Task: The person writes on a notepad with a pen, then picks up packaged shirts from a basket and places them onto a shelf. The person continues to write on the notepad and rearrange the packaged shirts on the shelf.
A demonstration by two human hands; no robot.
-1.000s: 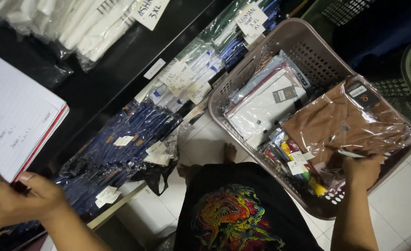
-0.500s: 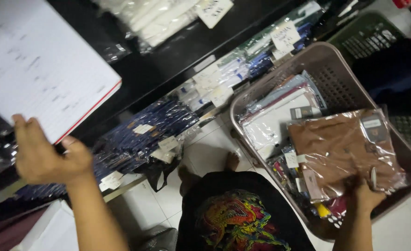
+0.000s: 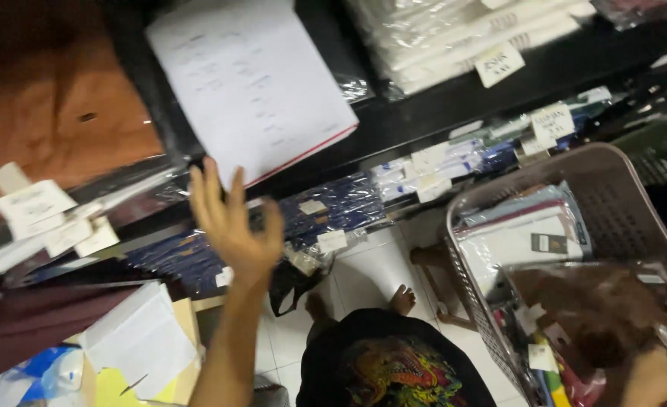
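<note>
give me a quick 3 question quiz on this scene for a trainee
1. True or false: the left hand grips the white sheet of paper.
2. What lies in the basket under the right hand? A) loose shoes B) bagged folded garments C) bottles
3. Which hand is raised toward the shelves?

Key
1. False: its fingers are spread open just below the paper.
2. B; a brown bagged garment lies on top.
3. The left.
</note>
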